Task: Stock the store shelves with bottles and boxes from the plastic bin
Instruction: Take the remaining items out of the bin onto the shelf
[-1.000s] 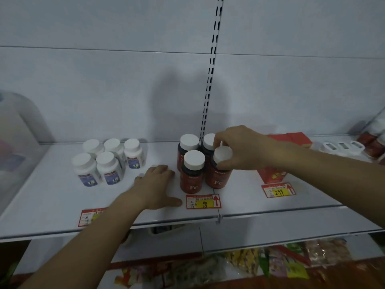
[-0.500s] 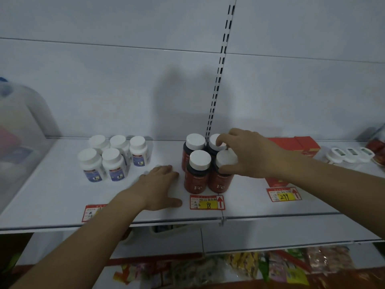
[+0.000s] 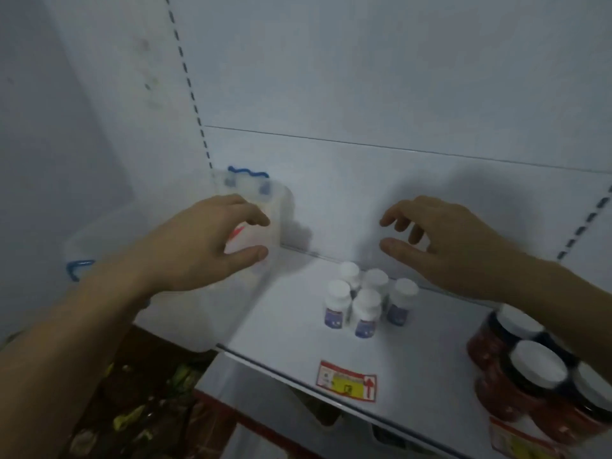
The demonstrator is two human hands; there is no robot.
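Plastic bin (image 3: 172, 313): clear, with blue handles, standing at the left end of the shelf, blurred; a red-marked item shows dimly through its wall.
Left hand (image 3: 202, 246): raised in front of the bin's near upper corner, fingers and thumb loosely spread and bent, gripping nothing; whether it touches the bin wall cannot be told.
Right hand (image 3: 447, 243): in the air above the shelf, fingers relaxed and slightly curled, empty, apart from every bottle.
White bottles (image 3: 366, 301): five small ones with white caps and bluish labels, clustered upright on the shelf between the two hands, lower in the view.
Red bottles (image 3: 530, 376): dark red with white caps, grouped at the right edge under the right forearm.
Shelf (image 3: 284, 326): white, a red and yellow price tag (image 3: 346, 380) on its front lip.
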